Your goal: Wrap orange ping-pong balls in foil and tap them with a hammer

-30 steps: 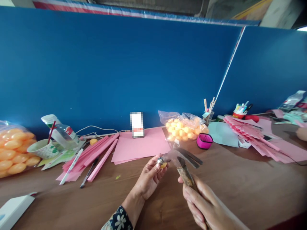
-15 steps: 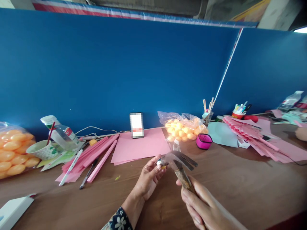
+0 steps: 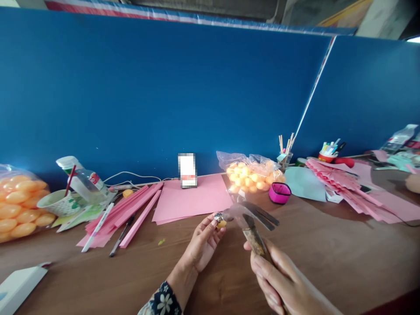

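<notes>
My left hand [image 3: 203, 247] pinches a small round piece [image 3: 220, 220], shiny silver at the top and yellow-orange below, between thumb and fingertips above the table. Its exact kind is too small to tell. Wrapped round the worn wooden handle of a claw hammer [image 3: 254, 239] is my right hand [image 3: 275, 275]. The hammer's striking end points left and is right beside the small piece; whether they touch I cannot tell. Its forked claw points to the right.
Pink paper sheets [image 3: 193, 199] lie behind my hands on the brown table [image 3: 328, 253]. Bags of orange balls [image 3: 249, 177] stand ahead and at the far left. A magenta band [image 3: 280, 193], a cup [image 3: 59, 203], pink strips [image 3: 127, 210] and a blue partition [image 3: 164, 87] surround the work area.
The hammer has shifted slightly right with my right hand. More of the small piece's silver top and yellow-orange side shows now. My left hand has barely moved.
</notes>
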Available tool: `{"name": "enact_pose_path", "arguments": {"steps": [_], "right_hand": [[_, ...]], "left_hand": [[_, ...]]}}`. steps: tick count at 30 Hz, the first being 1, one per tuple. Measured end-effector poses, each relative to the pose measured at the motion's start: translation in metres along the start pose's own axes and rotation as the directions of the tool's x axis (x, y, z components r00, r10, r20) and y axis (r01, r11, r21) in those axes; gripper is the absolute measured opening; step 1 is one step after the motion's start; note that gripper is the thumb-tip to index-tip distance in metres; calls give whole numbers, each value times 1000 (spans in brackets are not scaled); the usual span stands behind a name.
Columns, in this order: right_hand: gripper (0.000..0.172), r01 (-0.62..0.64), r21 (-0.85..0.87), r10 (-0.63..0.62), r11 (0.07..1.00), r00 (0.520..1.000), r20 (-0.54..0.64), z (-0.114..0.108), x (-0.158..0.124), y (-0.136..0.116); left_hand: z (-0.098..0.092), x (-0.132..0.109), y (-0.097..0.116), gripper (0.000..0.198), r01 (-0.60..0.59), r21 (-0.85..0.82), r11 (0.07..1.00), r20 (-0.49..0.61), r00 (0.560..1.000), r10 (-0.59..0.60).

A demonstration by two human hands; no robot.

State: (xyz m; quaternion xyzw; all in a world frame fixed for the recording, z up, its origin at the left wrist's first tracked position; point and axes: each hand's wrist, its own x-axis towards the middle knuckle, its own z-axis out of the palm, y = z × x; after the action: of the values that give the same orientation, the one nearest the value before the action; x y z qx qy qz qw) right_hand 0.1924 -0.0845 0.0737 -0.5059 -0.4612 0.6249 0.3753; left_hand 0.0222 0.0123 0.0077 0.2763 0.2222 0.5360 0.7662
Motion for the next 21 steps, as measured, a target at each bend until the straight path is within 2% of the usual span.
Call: {"name": "enact_pose_path", "arguments": {"steps": [5, 11, 16, 21], "right_hand": [[48, 13, -9, -13, 1000, 1000, -15, -1, 1, 2], [51, 42, 23, -42, 999, 999, -18, -1, 1, -1], [49, 37, 19, -37, 999, 999, -28, -2, 0, -2], [49, 43, 8, -43, 999, 999, -9, 0, 2, 1]], "left_hand": [[-2, 2, -2, 24, -14, 26, 1000, -15, 1000, 15], [3, -2, 3, 34, 26, 16, 1000, -23, 999, -26], [7, -2, 3, 32, 28, 37, 999, -27, 999, -27], [8, -2, 4, 39, 31, 47, 998, -37, 999, -29]]}}
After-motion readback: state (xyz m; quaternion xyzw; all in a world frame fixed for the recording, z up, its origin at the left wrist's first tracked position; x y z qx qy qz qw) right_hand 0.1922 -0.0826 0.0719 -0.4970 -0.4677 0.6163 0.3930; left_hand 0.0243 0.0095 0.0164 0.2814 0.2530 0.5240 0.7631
